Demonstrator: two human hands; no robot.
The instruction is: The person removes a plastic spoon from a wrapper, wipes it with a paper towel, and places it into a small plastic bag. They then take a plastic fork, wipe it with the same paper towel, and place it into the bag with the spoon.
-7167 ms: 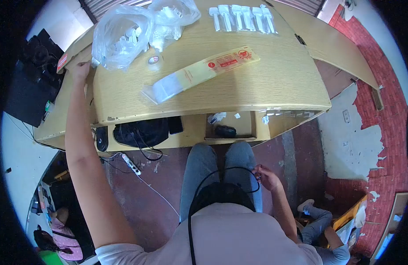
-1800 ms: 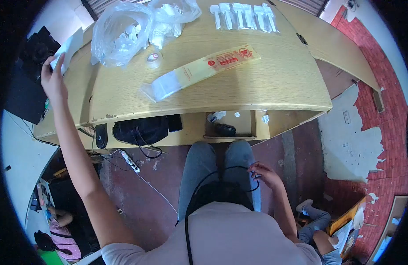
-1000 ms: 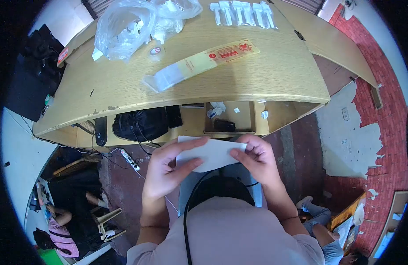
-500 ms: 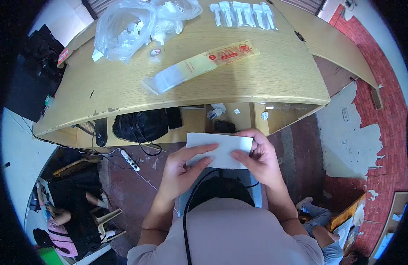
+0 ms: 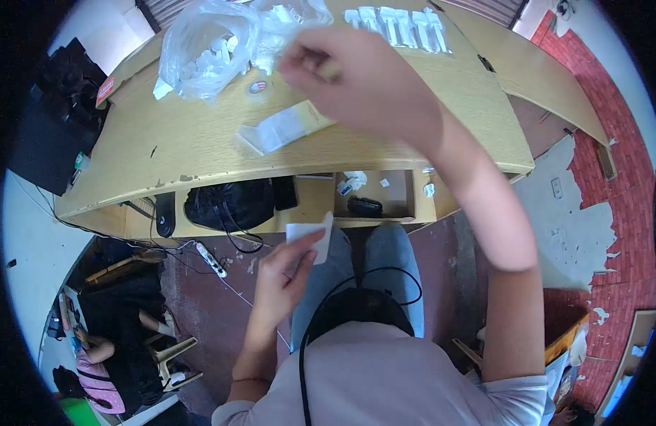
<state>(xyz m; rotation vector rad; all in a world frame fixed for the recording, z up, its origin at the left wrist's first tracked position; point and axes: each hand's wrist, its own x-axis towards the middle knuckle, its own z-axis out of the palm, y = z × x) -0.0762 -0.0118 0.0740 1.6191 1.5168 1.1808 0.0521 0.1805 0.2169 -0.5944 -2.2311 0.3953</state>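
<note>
My left hand (image 5: 282, 280) pinches a white card (image 5: 312, 241), which looks folded, above my lap near the desk's front edge. Stretched out over the desk, my right hand (image 5: 342, 78) is blurred; its fingers are curled, and whether they hold anything cannot be made out. It is near the plastic bags (image 5: 207, 57) of small white pieces and covers part of the long clear-and-yellow packet (image 5: 282, 128). A tape roll (image 5: 258, 87) lies left of that hand. Behind it is a row of white packaged items (image 5: 406, 30).
The wooden desk (image 5: 200, 142) has an open shelf with a black bag (image 5: 228, 206) and a dark case (image 5: 365, 206). A power strip (image 5: 211, 260) lies on the floor. Another person (image 5: 97, 369) sits at the lower left.
My right hand has let go of the card and moved up over the desk. My left hand keeps the card, now narrower in view. More of my lap shows.
</note>
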